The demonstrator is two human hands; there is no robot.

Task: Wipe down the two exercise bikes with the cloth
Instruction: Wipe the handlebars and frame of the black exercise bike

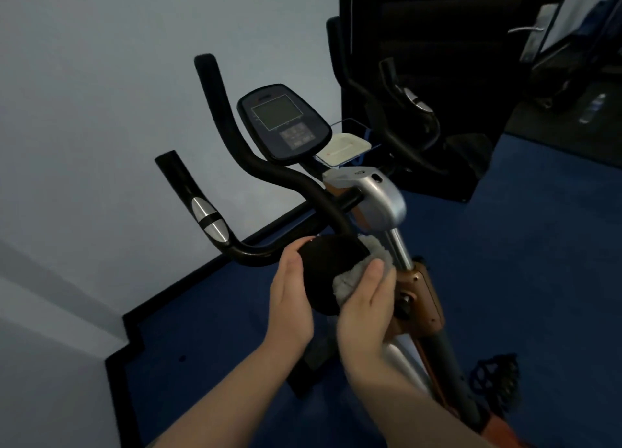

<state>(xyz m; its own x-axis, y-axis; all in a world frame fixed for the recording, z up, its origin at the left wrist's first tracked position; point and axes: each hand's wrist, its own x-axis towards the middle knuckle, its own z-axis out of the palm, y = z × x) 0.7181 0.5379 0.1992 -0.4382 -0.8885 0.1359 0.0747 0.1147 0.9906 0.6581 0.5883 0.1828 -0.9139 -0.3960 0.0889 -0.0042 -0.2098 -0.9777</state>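
Here, cloth (350,279) under right fingers (375,272).

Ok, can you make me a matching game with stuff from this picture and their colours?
Things:
1. cloth
2. floor
3. handlebars
4. wall

Colours:
A. black
B. pale blue-grey
C. fluffy grey
D. dark blue

Pairs: 1-C, 2-D, 3-A, 4-B
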